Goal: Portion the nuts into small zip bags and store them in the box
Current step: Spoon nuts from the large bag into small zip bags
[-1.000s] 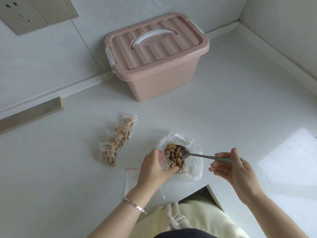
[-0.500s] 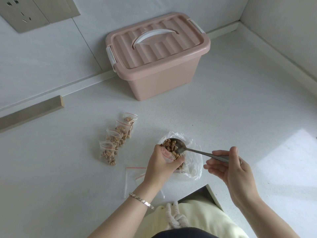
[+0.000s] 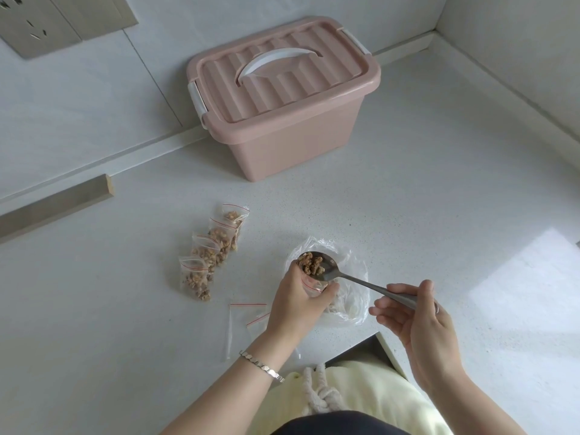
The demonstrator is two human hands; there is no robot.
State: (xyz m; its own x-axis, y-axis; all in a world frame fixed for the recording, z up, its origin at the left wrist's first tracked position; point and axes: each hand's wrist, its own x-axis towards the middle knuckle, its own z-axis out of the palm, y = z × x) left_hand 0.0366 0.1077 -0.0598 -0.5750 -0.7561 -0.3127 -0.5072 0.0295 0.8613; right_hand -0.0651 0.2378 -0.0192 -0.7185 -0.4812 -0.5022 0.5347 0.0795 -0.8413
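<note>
My left hand [image 3: 298, 301] grips a small clear zip bag [image 3: 312, 282] with a red strip, mouth upward, over the large clear plastic bag [image 3: 350, 304] on the counter. My right hand [image 3: 414, 312] holds the handle of a metal spoon [image 3: 354, 279]. The spoon's bowl is tilted at the small bag's mouth, with walnut pieces [image 3: 310, 264] sliding off it. Several filled zip bags of nuts [image 3: 213, 249] lie in a row to the left. The pink storage box [image 3: 282, 98] stands at the back with its lid closed.
Empty zip bags [image 3: 248, 318] lie flat on the white counter by my left wrist. A wooden strip [image 3: 56, 208] runs along the wall at left. Walls meet in a corner at the back right. The counter's cut-out edge [image 3: 381, 343] is just in front of my body.
The spoon lifted out of the large bag carrying nuts and came to the small bag's mouth. My left hand raised the small bag slightly toward it.
</note>
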